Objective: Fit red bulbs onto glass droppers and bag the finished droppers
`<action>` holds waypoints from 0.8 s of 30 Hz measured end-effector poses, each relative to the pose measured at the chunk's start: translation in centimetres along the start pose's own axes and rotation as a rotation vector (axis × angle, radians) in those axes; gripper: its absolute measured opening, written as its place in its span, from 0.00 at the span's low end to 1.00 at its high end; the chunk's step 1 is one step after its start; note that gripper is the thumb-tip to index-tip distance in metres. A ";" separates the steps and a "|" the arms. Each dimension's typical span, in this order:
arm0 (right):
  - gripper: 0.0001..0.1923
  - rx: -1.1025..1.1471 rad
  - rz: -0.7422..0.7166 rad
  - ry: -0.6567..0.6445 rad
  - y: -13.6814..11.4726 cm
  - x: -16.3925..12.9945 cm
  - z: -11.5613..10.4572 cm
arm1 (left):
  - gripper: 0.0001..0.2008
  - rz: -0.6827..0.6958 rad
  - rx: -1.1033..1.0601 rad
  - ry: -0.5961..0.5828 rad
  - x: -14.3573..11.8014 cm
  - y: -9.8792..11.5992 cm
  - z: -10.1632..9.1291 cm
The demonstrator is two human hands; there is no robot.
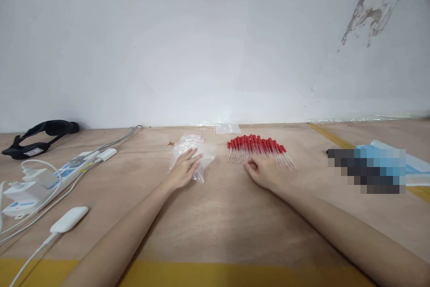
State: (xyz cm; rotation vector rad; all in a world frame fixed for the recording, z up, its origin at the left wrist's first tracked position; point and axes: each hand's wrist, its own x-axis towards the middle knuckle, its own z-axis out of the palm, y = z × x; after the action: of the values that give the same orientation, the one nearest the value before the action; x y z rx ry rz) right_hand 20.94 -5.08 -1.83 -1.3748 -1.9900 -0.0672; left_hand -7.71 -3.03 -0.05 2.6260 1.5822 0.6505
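Note:
My left hand [184,169] lies over a small pile of clear plastic zip bags [206,150], palm down with its fingers stretched out. It touches the bags, without a visible grip on any of them. To the right, a fanned row of thin clear droppers with red bulbs [257,141] lies on the table, bulbs toward the wall. My right hand [264,170] rests at the near edge of this row, its fingers curled in and the hollow of the curl showing nothing held. It covers some of the dropper tips.
A flat clear bag [227,129] lies by the wall. On the left are a power strip [63,175] with plugs and cables, a white adapter [69,219] and a black strap [43,132]. A blurred-out dark object [366,168] and blue-white packaging [414,166] lie right.

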 end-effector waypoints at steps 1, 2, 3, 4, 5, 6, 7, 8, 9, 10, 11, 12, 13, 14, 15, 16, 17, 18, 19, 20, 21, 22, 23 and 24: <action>0.13 0.078 -0.025 -0.020 -0.1 -0.6 -0.2 | 0.20 0.124 -0.046 -0.065 -0.2 0.6 -0.4; 0.12 0.152 -0.037 -0.039 -0.1 -1.1 -0.3 | 0.19 0.218 -0.079 -0.139 -0.4 1.3 -0.8; 0.11 0.216 -0.043 -0.059 -0.2 -1.6 -0.4 | 0.18 0.283 -0.094 -0.202 -0.7 2.0 -1.0; 0.11 0.265 -0.045 -0.076 -0.3 -1.9 -0.5 | 0.18 0.320 -0.094 -0.245 -1.0 2.7 -1.1; 0.11 0.298 -0.047 -0.095 -0.3 -2.2 -0.5 | 0.17 0.343 -0.082 -0.275 -1.3 3.3 -1.0; 0.10 0.323 -0.056 -0.122 -0.4 -2.5 -0.5 | 0.18 0.352 -0.071 -0.288 -1.6 3.9 -0.8; 0.10 0.339 -0.067 -0.154 -0.4 -2.7 -0.5 | 0.18 0.353 -0.065 -0.295 -1.9 4.3 -0.5; 0.10 0.350 -0.078 -0.185 -0.4 -2.8 -0.4 | 0.19 0.349 -0.071 -0.296 -2.3 4.7 -0.1; 0.09 0.356 -0.085 -0.213 -0.4 -2.9 -0.3 | 0.20 0.343 -0.083 -0.297 -2.5 5.0 0.3; 0.09 0.358 -0.088 -0.232 -0.3 -3.0 -0.2 | 0.21 0.340 -0.091 -0.306 -2.8 5.1 0.7; 0.09 0.356 -0.091 -0.245 -0.2 -3.0 -0.1 | 0.23 0.336 -0.092 -0.317 -2.9 5.3 1.0; 0.08 0.349 -0.099 -0.252 -0.1 -3.0 -0.1 | 0.24 0.334 -0.087 -0.332 -3.1 5.3 1.2; 0.08 0.340 -0.114 -0.253 0.0 -3.0 0.0 | 0.24 0.331 -0.075 -0.344 -3.2 5.4 1.4; 0.08 0.330 -0.140 -0.250 0.1 -3.0 -0.1 | 0.24 0.327 -0.060 -0.352 -3.2 5.4 1.5; 0.09 0.321 -0.175 -0.246 0.1 -2.9 -0.2 | 0.24 0.323 -0.047 -0.358 -3.2 5.4 1.5; 0.10 0.314 -0.218 -0.240 0.1 -2.9 -0.3 | 0.24 0.318 -0.035 -0.362 -3.3 5.4 1.5; 0.11 0.312 -0.266 -0.235 0.1 -2.8 -0.5 | 0.25 0.312 -0.025 -0.364 -3.3 5.5 1.5; 0.12 0.314 -0.313 -0.231 0.0 -2.7 -0.8 | 0.25 0.307 -0.014 -0.366 -3.2 5.5 1.5; 0.14 0.318 -0.360 -0.235 -0.1 -2.6 -1.0 | 0.25 0.301 -0.006 -0.365 -3.2 5.5 1.5; 0.15 0.320 -0.403 -0.244 -0.2 -2.5 -1.2 | 0.25 0.295 0.000 -0.363 -3.2 5.5 1.5; 0.16 0.319 -0.441 -0.263 -0.3 -2.4 -1.5 | 0.25 0.293 0.003 -0.359 -3.3 5.5 1.5; 0.16 0.315 -0.474 -0.292 -0.4 -2.4 -1.7 | 0.25 0.293 0.003 -0.357 -3.3 5.5 1.5; 0.17 0.309 -0.501 -0.330 -0.4 -2.3 -1.9 | 0.25 0.296 0.002 -0.356 -3.3 5.5 1.6; 0.18 0.299 -0.520 -0.375 -0.4 -2.3 -2.0 | 0.25 0.299 -0.001 -0.355 -3.3 5.4 1.6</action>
State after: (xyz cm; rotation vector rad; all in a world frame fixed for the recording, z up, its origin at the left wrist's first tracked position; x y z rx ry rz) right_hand 22.05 -7.94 -1.49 -0.6928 -2.5062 0.2598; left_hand -3.90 -8.16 -1.46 2.8019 1.1072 0.1672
